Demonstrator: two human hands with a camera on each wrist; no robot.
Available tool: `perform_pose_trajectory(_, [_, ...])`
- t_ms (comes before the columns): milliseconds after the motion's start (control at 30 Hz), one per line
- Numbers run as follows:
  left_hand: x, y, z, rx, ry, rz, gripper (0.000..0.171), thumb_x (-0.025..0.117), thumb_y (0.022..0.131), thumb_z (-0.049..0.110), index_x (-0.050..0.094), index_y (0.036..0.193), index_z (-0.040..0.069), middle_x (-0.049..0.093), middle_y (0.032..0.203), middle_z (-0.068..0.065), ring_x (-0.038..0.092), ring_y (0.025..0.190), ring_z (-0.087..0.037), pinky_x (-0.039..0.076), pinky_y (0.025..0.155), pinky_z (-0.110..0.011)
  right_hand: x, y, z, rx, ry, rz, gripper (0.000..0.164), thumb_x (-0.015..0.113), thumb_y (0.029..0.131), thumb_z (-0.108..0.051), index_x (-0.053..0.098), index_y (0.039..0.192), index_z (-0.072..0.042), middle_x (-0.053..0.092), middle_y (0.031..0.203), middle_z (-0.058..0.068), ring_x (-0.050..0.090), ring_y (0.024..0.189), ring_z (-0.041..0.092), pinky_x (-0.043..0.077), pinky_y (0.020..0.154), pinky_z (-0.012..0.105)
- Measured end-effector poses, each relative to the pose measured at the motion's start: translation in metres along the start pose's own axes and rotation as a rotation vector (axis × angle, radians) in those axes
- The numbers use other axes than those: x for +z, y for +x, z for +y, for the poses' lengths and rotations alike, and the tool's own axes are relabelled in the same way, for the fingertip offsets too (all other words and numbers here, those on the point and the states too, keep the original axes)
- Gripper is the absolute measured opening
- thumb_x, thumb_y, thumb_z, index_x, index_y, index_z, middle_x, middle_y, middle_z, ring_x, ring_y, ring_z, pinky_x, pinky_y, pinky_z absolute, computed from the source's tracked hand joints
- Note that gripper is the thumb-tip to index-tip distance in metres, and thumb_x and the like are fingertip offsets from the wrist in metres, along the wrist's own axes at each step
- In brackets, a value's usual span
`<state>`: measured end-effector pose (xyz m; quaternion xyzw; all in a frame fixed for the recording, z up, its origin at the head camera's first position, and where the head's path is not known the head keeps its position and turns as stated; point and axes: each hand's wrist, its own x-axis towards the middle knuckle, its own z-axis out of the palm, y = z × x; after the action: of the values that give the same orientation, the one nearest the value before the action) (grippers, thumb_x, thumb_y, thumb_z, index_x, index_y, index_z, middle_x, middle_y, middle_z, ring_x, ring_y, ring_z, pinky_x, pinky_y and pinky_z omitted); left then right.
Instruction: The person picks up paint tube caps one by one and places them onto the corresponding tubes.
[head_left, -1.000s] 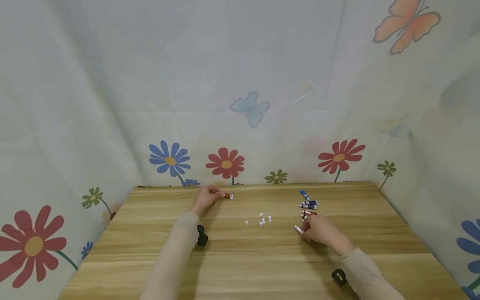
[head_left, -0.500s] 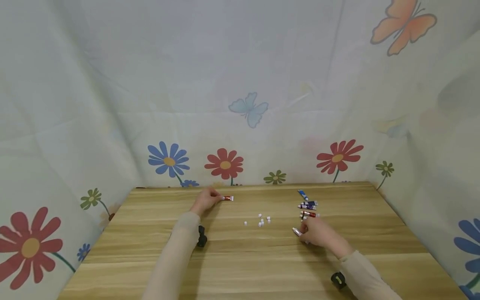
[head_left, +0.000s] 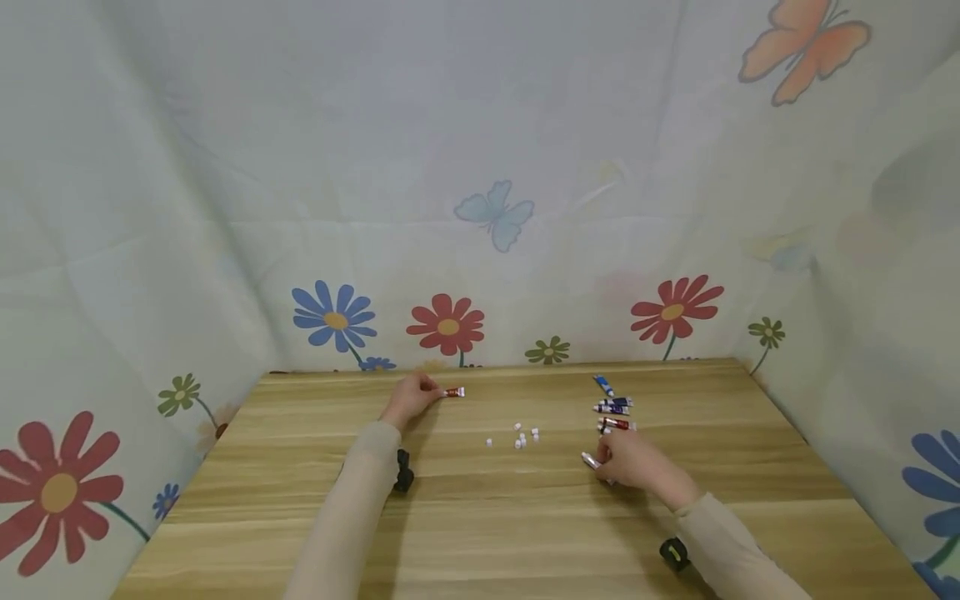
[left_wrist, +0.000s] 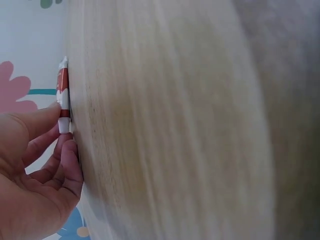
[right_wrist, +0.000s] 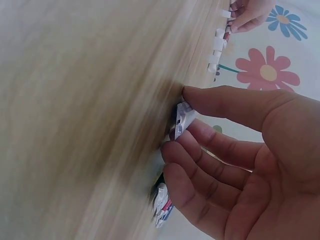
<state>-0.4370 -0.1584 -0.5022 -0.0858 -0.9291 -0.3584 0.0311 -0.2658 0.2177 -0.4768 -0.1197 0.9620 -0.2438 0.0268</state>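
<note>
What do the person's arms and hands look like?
The left sleeve and right sleeve are long and pale beige, ending near the wrists. The left hand and right hand wear no gloves. A black block shows by the left wrist; a second block, with a yellowish mark, by the right.

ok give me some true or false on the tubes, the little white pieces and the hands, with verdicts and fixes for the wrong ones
1. The left hand pinches a red-labelled tube. True.
2. The right hand holds a silvery tube. True.
3. The silvery tube is the farthest-off tube of all. False: a bright blue tube lies farther away.
4. Small white pieces lie on the table. True.
5. The small white pieces are all to the right of the right hand. False: they lie between the two hands.
6. The left hand and the right hand are touching. False: they are well apart.
</note>
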Motion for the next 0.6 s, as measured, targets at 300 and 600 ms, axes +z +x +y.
perform_pose_trajectory(300, [0.0006, -0.0019, -0.0011, 0.016, 0.027, 0.004, 0.018, 0.073, 0.094, 0.016, 0.072, 0.098, -0.002, 0.071, 0.094, -0.014, 0.063, 0.087, -0.028, 0.05, 0.087, -0.046, 0.0023, -0.0013, -0.0015, 0.015, -0.001, 0.001, 0.019, 0.083, 0.077, -0.008, 0.064, 0.077, -0.011, 0.057, 0.068, -0.004, 0.053, 0.058, 0.012, 0.044, 0.053, 0.029])
perform_pose_trajectory(600, [0.0, -0.0026, 0.0002, 0.013, 0.02, 0.009, 0.018, 0.071, 0.095, 0.015, 0.072, 0.1, -0.002, 0.07, 0.094, -0.014, 0.062, 0.086, -0.028, 0.049, 0.085, -0.046, 0.0035, 0.0006, -0.0004, 0.044, 0.043, -0.004, 0.019, 0.082, 0.078, -0.006, 0.064, 0.077, -0.011, 0.058, 0.068, -0.003, 0.055, 0.055, 0.011, 0.046, 0.05, 0.027])
